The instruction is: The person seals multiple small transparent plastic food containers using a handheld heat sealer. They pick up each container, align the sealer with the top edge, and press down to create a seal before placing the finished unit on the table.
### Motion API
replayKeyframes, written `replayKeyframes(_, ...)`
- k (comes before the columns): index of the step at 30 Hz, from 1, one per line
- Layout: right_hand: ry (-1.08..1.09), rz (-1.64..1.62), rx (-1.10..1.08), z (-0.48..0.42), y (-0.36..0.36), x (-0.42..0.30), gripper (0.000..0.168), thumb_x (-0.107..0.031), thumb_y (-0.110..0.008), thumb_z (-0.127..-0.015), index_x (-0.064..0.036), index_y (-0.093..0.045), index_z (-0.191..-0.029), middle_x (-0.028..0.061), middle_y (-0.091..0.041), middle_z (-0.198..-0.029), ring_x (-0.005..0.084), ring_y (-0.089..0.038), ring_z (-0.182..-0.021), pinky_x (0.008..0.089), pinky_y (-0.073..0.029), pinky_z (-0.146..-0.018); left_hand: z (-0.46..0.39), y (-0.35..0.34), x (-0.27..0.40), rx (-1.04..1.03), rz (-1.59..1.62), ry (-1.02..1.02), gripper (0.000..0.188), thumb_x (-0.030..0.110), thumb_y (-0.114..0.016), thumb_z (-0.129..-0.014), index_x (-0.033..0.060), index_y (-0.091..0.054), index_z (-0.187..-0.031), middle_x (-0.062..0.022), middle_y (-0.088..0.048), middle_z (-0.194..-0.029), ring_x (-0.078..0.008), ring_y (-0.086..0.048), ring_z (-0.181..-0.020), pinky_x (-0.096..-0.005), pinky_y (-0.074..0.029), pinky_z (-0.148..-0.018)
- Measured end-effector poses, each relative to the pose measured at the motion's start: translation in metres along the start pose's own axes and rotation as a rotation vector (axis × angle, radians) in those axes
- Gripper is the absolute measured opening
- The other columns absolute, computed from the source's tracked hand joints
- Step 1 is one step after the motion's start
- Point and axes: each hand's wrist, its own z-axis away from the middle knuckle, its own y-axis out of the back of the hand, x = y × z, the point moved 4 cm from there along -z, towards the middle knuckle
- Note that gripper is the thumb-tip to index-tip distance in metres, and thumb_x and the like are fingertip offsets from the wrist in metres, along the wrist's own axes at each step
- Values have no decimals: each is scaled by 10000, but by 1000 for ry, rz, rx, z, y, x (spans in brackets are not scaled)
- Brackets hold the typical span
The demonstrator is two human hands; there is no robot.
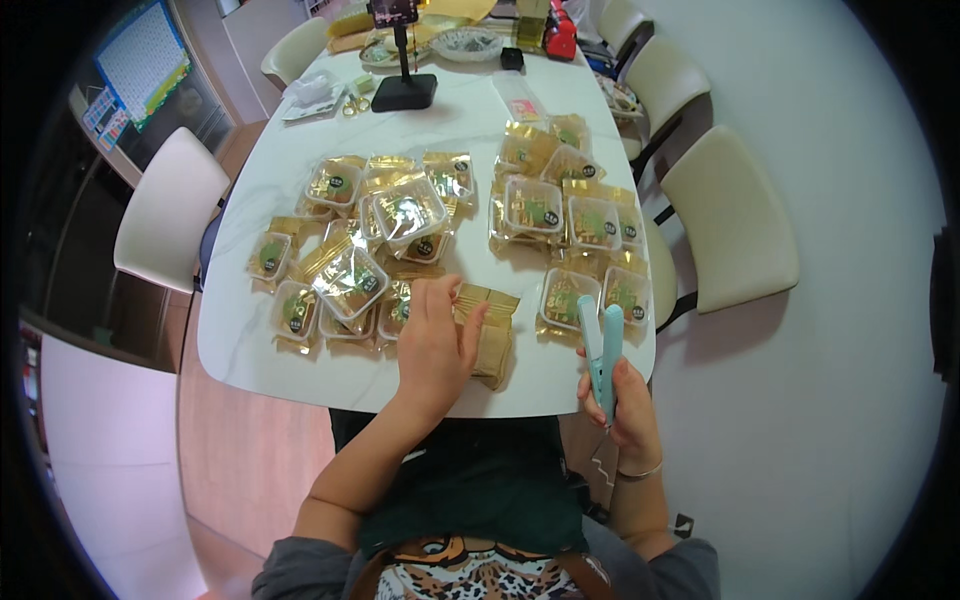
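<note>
In the head view my right hand [631, 409] holds a mint-green mini hair straightener [612, 337] upright by its lower part, its two arms spread in a narrow V. My left hand [435, 341] is over the left edge of a gold foil packet [491, 341] near the table's front edge. Thumb and fingers there are apart, with nothing visible between them; whether they touch the foil is hard to tell. Left of that hand lies a heap of sealed gold-and-clear packets with plastic trays [351, 283]. A second group of packets [570, 296] lies behind the straightener.
The white marble-patterned table [450, 135] carries a phone on a black stand [405, 91], scissors [356, 105], a clear plastic box [519, 99] and a glass bowl [466, 45]. Chairs [727, 217] line both sides. A cord hangs below the straightener.
</note>
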Motion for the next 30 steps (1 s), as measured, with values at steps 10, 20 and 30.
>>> replayKeyframes(10, 114, -213, 55, 5, 20, 3, 556, -457, -400, -1023, 58, -499, -1209, 124, -606, -854, 84, -426, -464, 198, -324, -406, 10, -33, 31, -306, -372, -451, 573, 240, -793, -670, 86, -599, -1187, -73, -561, -1259, -267, -462, -1289, -599, -185, -1131)
replayKeyframes(20, 88, -168, 151, 18, 36, -12, 333, -218, -566, -976, 36, -510, -1184, 198, -619, -1131, 73, -446, -477, 209, -385, -420, 23, -74, 48, -413, -306, -637, 432, 130, -646, -783, 32, -581, -1199, -112, -545, -1333, -299, -456, -1312, -505, -355, -1082)
replayKeyframes(30, -13, 329, 352, 13, 10, -21, 316, -66, -711, -842, -10, -502, -1072, 68, -669, -884, 29, -500, -525, 186, -412, -448, 56, -22, 51, -622, 163, -504, 409, 179, -771, -665, 49, -577, -1001, -131, -587, -1227, -322, -526, -1241, -515, -395, -1037)
